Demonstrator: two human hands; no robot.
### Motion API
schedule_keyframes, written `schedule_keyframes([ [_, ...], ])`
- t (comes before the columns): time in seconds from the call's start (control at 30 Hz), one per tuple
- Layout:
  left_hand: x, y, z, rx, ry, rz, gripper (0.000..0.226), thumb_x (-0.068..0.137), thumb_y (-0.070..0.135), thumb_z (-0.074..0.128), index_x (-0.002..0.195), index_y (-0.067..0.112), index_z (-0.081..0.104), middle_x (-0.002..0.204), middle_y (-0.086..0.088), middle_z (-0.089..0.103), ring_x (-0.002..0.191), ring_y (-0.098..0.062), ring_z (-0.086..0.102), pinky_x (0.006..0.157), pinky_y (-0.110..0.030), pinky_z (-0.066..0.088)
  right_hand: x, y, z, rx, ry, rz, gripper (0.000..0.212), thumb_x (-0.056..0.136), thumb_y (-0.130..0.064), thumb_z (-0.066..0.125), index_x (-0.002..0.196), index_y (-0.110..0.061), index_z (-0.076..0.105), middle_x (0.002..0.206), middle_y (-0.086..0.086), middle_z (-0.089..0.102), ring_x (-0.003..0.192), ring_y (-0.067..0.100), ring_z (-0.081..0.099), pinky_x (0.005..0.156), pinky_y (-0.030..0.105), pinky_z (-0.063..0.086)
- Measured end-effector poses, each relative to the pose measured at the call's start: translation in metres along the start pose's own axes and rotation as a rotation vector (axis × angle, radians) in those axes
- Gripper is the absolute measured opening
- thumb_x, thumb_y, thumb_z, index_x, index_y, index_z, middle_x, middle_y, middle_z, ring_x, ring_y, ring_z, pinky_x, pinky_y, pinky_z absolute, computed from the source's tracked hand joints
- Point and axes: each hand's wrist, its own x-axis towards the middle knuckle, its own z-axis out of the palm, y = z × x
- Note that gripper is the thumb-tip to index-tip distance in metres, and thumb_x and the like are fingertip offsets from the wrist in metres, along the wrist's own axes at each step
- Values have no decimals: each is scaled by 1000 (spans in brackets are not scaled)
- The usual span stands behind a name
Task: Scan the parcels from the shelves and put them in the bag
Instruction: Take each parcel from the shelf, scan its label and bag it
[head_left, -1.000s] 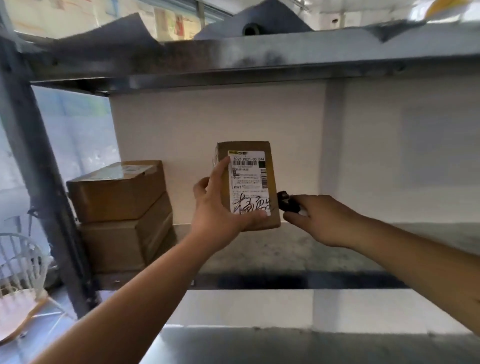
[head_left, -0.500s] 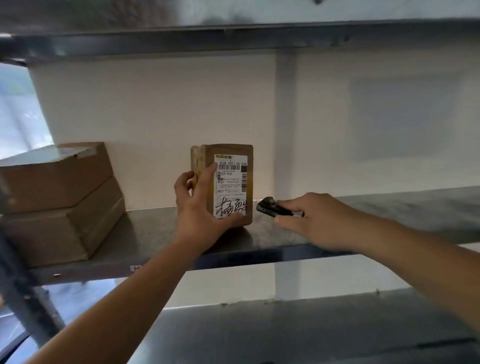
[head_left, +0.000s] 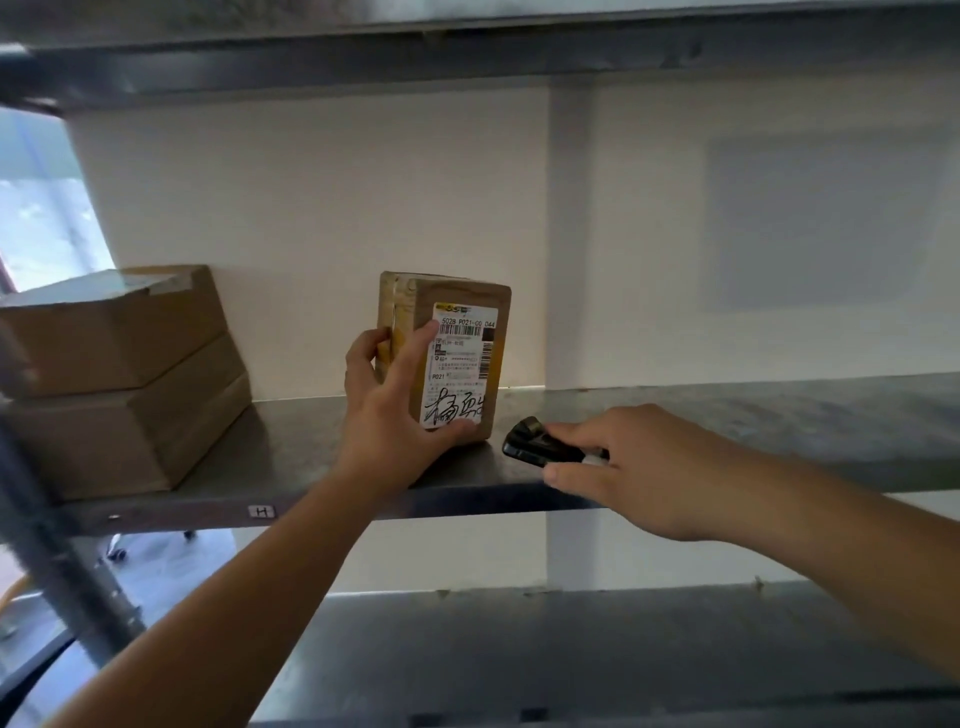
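Step in hand, as I judge it: scanning. My left hand (head_left: 387, 415) grips the small brown cardboard parcel with the white printed label (head_left: 451, 358), thumb pressed on the label's lower edge and fingers curled round the left side. The parcel stands upright on the grey metal shelf (head_left: 727, 415), label facing me, near the back wall.

My right hand (head_left: 639, 467) pinches the small black handheld scanner (head_left: 537, 444) between thumb and fingers. The scanner's nose sits just beside the parcel's lower right corner, low on the shelf.

Next move, by my estimate: raise and turn the scanner toward the barcode at the top of the label, and keep the left index fingertip clear of the barcode, whose left end it touches. Then lift the parcel off the shelf. The bag is not in view.

Surroundings: two larger brown cardboard boxes (head_left: 119, 379) are stacked at the left end of the same shelf, apart from the parcel. The upper shelf edge (head_left: 467, 57) limits lifting height. A lower shelf (head_left: 571, 649) runs beneath my forearms.
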Motion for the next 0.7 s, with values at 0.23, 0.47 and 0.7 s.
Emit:
schedule_keyframes([
  [0.23, 1, -7, -3, -114, -32, -2, 122, 60, 50, 99, 148, 71, 17, 159, 18, 8, 147, -15, 22, 117, -44, 42, -4, -11, 6, -25, 36, 104, 60, 97, -67, 51, 153, -49, 39, 94, -21, 62, 68, 4, 62, 61, 21, 50],
  [0.47, -14, 0, -20, -419, -108, -20, 124, 54, 52, 100, 141, 78, 17, 148, 25, 19, 124, 6, 35, 87, 9, 34, -20, -15, 28, 39, 151, 228, 58, 93, -73, 50, 147, -52, 48, 94, -28, 65, 74, 1, 66, 66, 19, 53],
  [0.7, -41, 24, -45, -616, -275, 13, 125, 46, 65, 96, 145, 72, 22, 152, 16, 34, 130, 1, 45, 99, -22, 51, -70, -30, 72, 150, 319, 365, 41, 96, -69, 51, 136, -60, 52, 85, -38, 62, 83, -15, 59, 55, 8, 41],
])
